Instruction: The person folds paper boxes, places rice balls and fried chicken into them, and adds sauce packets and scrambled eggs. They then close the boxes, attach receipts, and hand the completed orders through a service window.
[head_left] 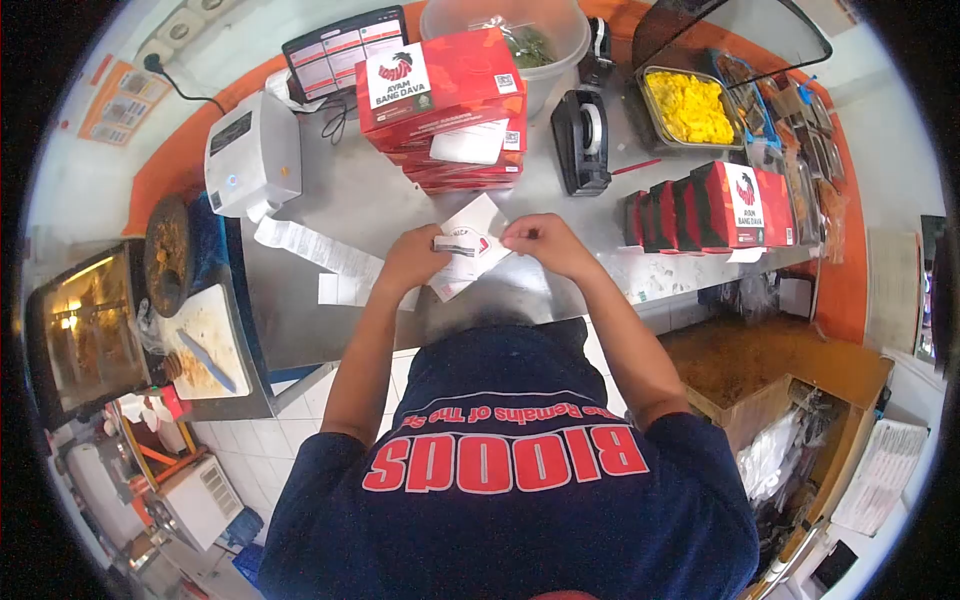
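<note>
Both hands meet over the steel counter [370,200], pinching a small sachet [462,243] with red print between them. My left hand [410,258] grips its left end and my right hand [545,243] its right end. Under the sachet lies a white paper wrapper [478,222], set cornerwise on the counter. A long printed receipt strip [320,250] runs from the white printer [255,155] towards my left hand.
A stack of red food boxes [445,100] stands behind the hands; more red boxes [710,205] stand in a row at right. A black tape dispenser [582,140], a tray of yellow food [688,105], a tablet [345,50], a clear tub [510,35], and a cutting board with a knife [205,355] surround them.
</note>
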